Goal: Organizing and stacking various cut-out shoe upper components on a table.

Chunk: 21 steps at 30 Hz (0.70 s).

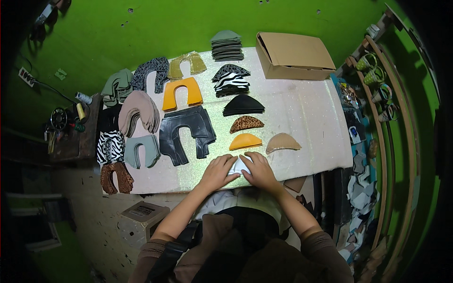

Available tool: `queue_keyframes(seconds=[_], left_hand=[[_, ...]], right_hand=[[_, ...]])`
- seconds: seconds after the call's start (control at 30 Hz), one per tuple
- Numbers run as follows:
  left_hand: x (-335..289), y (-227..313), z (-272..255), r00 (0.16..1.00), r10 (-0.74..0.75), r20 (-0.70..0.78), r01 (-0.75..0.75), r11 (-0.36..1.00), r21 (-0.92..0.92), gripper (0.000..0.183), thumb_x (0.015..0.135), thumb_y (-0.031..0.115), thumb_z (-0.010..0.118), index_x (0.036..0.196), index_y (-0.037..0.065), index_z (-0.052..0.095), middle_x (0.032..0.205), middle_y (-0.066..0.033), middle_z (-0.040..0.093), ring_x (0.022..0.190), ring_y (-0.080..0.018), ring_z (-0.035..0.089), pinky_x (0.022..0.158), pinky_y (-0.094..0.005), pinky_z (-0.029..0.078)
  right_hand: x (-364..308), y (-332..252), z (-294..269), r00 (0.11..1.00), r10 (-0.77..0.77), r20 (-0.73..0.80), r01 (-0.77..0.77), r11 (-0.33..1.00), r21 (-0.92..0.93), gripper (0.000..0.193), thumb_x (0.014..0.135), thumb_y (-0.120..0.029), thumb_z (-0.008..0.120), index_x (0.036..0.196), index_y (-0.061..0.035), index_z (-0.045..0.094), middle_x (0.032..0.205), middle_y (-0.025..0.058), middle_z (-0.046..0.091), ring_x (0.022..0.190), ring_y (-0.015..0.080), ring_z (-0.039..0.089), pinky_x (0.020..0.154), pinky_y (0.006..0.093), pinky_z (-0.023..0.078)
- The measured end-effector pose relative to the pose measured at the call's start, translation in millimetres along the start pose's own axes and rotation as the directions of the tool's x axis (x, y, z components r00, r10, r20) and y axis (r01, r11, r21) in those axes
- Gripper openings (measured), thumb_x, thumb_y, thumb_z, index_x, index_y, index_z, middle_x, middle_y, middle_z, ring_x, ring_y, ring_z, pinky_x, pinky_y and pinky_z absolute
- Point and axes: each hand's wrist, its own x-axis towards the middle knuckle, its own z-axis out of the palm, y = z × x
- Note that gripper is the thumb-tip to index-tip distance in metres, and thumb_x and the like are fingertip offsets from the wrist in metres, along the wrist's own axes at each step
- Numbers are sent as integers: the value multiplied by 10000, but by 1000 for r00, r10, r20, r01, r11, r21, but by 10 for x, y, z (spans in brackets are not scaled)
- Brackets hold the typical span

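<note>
At the table's front edge, a small white piece [240, 166] lies between my two hands, its kind partly hidden by my fingers. My left hand [218, 172] grips its left side, thumb toward the middle. From the right, my right hand [259, 172] closes on the other side, thumb and fingertips on it. Just beyond my hands lie an orange half-moon stack [245, 141] and a tan ribbed half-moon piece [283, 143]. Farther back in the same column are leopard-print [247, 124], black [243, 105], zebra-print [231, 84] and grey-green [226, 45] stacks.
U-shaped cut pieces in several colours, among them black [186, 132] and orange [182, 93], cover the table's left part. A cardboard box [297, 54] stands at the back right. Left of the table is a sewing machine [60, 119]; at right, wooden rails [377, 155] hold finished sandal uppers.
</note>
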Motion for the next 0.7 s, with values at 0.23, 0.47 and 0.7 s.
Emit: queue_keyframes(seconds=[0.23,0.47,0.7], left_hand=[[-40,-51,84,983,160,-92,-151,984,97,217,784,167,621,967,55,585,1001,-92,561,936,-261,537,814,-378,424],[-110,-57,88,971,221,-93,-207,968,145,275,769,175,635,999,52,545,1085,-134,536,987,-280,535,850,-393,439],[-121,-132,326,993,96,-63,-85,983,163,287,781,170,649,997,32,521,1094,-170,551,992,-323,549,791,-386,498]], right_hand=[[-62,-8,90,996,44,82,-46,999,24,505,781,-178,608,1265,-83,496,1248,161,477,1184,343,420,1002,431,335],[-227,-50,57,999,-35,-12,33,991,-133,437,813,-153,585,1245,-140,521,1302,136,458,1218,332,413,1014,430,343],[-307,73,168,1000,-18,19,21,987,-159,510,789,-41,520,1257,-246,531,1343,130,441,1192,319,475,903,360,473]])
